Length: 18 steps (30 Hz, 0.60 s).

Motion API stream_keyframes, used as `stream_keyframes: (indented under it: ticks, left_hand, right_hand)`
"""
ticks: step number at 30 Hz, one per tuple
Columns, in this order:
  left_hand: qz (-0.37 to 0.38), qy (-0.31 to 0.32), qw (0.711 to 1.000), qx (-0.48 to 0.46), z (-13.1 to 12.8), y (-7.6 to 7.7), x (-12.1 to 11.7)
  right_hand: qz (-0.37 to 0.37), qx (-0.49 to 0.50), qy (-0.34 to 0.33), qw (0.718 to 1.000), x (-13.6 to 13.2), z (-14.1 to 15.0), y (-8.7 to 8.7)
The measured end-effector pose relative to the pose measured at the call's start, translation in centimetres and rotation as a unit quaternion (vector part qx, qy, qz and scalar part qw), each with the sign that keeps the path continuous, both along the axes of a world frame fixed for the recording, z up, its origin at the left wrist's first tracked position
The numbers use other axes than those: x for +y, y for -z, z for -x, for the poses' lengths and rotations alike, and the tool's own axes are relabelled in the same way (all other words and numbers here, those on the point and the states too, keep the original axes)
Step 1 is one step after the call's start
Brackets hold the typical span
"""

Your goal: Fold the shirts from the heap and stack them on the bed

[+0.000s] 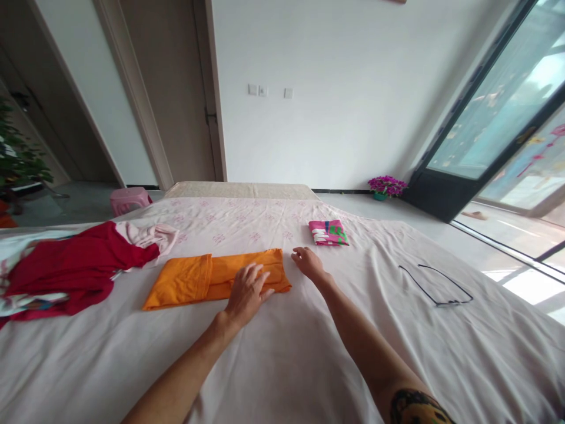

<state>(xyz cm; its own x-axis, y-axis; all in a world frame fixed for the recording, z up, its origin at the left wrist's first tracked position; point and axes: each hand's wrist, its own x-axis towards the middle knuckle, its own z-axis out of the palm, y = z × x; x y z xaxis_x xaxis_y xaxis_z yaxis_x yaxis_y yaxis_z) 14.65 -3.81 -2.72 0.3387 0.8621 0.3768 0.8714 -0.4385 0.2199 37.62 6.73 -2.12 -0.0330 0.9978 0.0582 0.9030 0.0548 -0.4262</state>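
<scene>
Left hand [248,292]: fingers loosely spread on orange cloth [183,280]. Right hand [308,262]: fingers half-curled, empty, just beyond cloth's right end.

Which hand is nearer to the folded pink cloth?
Right. The right hand is just short of the pink cloth; the left hand is farther away, over the orange cloth.
</scene>
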Motion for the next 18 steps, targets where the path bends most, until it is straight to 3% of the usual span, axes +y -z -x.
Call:
stream_keyframes:
  ticks: [4,8,12,18]
  left_hand:
    - [0.039,0.049,0.998,-0.022,-4.9,-1.6,-0.7]
    - [0.094,0.032,0.995,0.011,-7.6,-1.3,0.0]
    - [0.112,0.004,0.994,0.001,-7.5,-0.9,0.8]
    - [0.129,-0.085,0.982,-0.111,-4.3,-2.0,0.4]
  right_hand:
    - [0.008,0.016,-0.038,0.999,2.2,1.8,-0.3]
    - [0.021,0.012,-0.065,0.998,3.2,2.9,-0.3]
    - [0.033,-0.006,-0.083,0.996,3.5,3.1,-0.6]
    - [0.016,-0.033,-0.079,0.996,3.9,4.7,-2.2]
